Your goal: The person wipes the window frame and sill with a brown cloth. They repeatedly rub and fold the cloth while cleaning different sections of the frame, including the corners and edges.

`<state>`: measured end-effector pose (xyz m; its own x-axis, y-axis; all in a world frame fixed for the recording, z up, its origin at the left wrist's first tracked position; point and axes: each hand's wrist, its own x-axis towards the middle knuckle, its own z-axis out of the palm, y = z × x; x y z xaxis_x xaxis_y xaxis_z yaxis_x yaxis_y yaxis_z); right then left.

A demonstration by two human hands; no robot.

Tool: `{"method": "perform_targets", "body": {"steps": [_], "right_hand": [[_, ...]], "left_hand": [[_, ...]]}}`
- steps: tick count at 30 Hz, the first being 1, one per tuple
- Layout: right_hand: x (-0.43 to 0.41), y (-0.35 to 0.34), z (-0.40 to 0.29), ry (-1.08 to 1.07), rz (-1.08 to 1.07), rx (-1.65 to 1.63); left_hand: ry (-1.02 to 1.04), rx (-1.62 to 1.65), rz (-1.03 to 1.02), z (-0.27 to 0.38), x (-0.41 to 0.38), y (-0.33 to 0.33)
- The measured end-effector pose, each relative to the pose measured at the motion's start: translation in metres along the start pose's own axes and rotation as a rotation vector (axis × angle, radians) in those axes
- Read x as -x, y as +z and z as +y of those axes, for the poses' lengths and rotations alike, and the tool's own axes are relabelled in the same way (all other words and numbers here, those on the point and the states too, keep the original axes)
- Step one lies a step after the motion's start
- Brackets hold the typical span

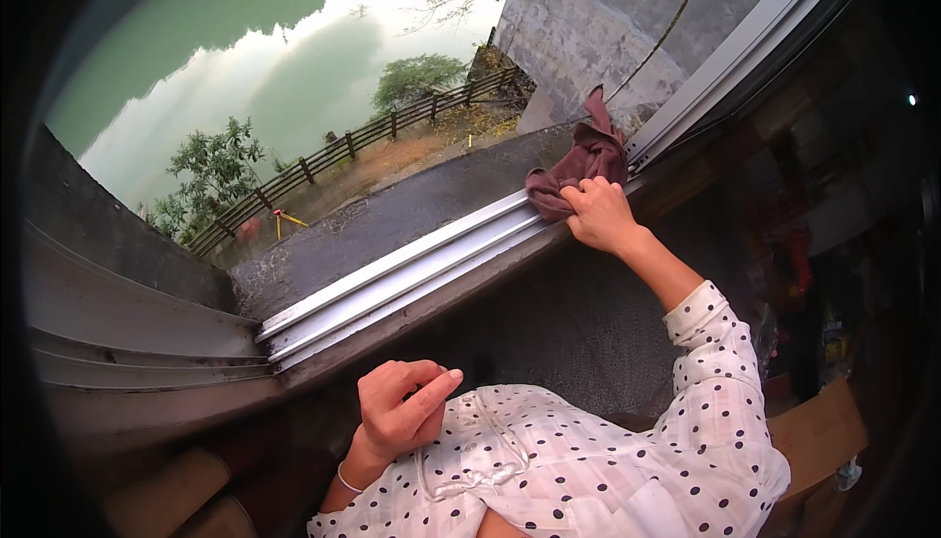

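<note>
My right hand (601, 214) grips a bunched maroon cloth (581, 167) at the right end of a white metal sliding-window track (412, 281). The cloth lies over the track near the corner with the upright frame (735, 60), and one twisted end sticks up beyond it. Against my polka-dot shirt (559, 464), my left hand (404, 402) is held with its fingers curled in and the thumb laid across. I see nothing in it, and it is apart from the track.
Outside the opening is a dark wet concrete ledge (412, 207). Beyond it are a wooden fence (349, 142), a yellow tripod (281, 222) and green water (309, 75). A cable (665, 34) hangs by the concrete wall (588, 31). A cardboard box (816, 435) stands at my right.
</note>
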<state>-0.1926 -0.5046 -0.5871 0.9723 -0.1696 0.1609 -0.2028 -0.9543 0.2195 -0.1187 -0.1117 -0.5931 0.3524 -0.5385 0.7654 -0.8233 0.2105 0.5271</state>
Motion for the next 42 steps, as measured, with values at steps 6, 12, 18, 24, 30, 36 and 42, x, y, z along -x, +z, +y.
{"method": "perform_targets", "body": {"steps": [6, 12, 18, 24, 30, 36, 42], "right_hand": [[-0.036, -0.036, -0.207, -0.348, 0.093, -0.577], [-0.145, -0.078, -0.314, 0.092, -0.136, -2.506], [-0.243, -0.140, -0.144, -0.512, 0.689, -1.133], [-0.224, -0.149, -0.136, -0.236, 0.347, -0.670], [-0.130, -0.124, -0.185, -0.803, -0.361, -0.823], [-0.113, -0.147, -0.149, -1.155, -0.500, -0.973], [-0.154, -0.124, -0.098, -1.131, 0.118, -0.424]], "left_hand": [[0.006, -0.114, 0.099, 0.001, 0.008, -0.022], [0.018, -0.276, 0.230, 0.015, -0.002, -0.046], [-0.105, -0.298, 0.172, 0.021, 0.020, -0.037], [-0.405, -0.419, 0.210, 0.025, 0.039, -0.015], [-0.781, -0.015, 0.442, 0.014, 0.027, 0.009], [-0.874, 0.504, 0.515, 0.005, 0.036, 0.051], [-0.810, 0.629, 0.439, 0.034, 0.003, 0.075]]}}
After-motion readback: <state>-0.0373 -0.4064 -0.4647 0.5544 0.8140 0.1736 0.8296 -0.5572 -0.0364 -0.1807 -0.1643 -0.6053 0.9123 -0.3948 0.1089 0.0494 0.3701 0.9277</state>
